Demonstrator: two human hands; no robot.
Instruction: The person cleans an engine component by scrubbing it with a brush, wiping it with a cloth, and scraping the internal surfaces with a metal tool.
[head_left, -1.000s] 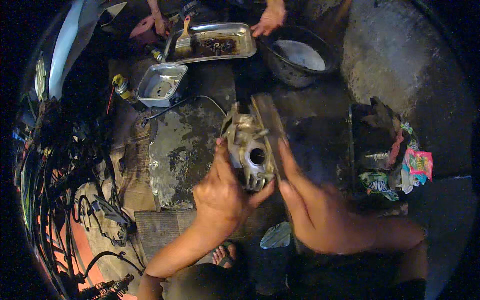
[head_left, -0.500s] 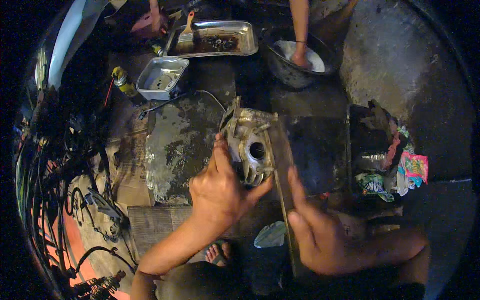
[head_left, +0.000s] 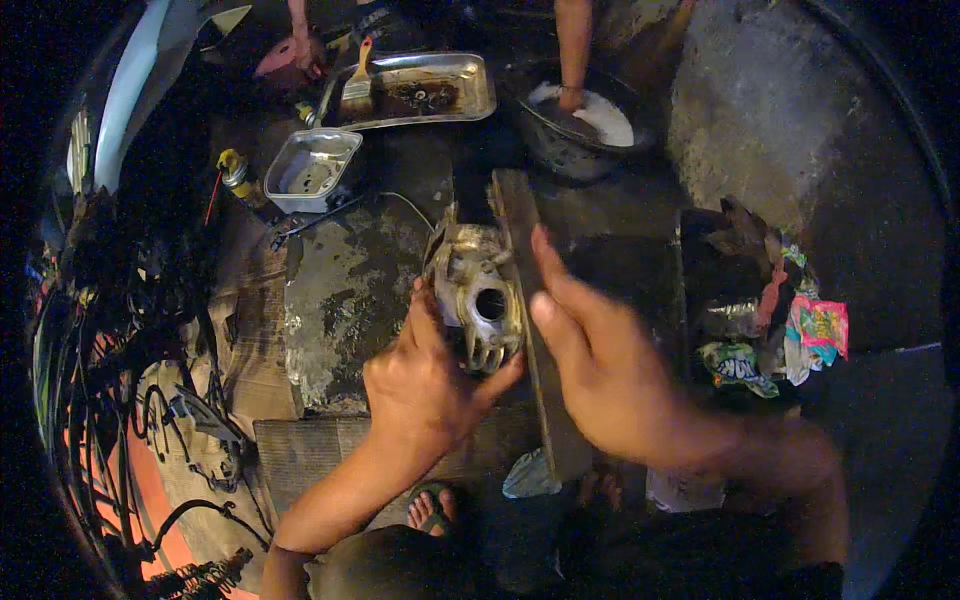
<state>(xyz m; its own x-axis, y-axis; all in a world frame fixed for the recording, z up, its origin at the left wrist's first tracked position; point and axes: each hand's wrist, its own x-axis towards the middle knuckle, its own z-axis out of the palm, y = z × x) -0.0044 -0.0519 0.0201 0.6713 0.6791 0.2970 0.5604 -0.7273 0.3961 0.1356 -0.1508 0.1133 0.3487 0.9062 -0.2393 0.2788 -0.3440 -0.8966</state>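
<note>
My left hand (head_left: 415, 385) grips a metal engine cylinder head (head_left: 482, 275), fingers along its left side and thumb under its lower right. A dark round port and cooling fins show on the upper face of the part. Against its right side lies a long, narrow flat board (head_left: 545, 385), tilted slightly, its far end reaching past the cylinder head. My right hand (head_left: 600, 360) holds this board from the right, index finger stretched along it and thumb on its edge; the hand is somewhat blurred. The board's face toward the metal is hidden.
Beyond are a metal tray (head_left: 480, 90) with a paintbrush (head_left: 360, 80), a small square pan (head_left: 310, 200), a spray can (head_left: 238, 178) and a black basin (head_left: 570, 150) with another person's hand in it. Wires (head_left: 110, 400) hang left; crumpled wrappers (head_left: 815, 330) lie right.
The board has slid away from me along the cylinder head's side, with my right hand moving forward and left. My left hand keeps its grip. The other person's hand has shifted in the basin.
</note>
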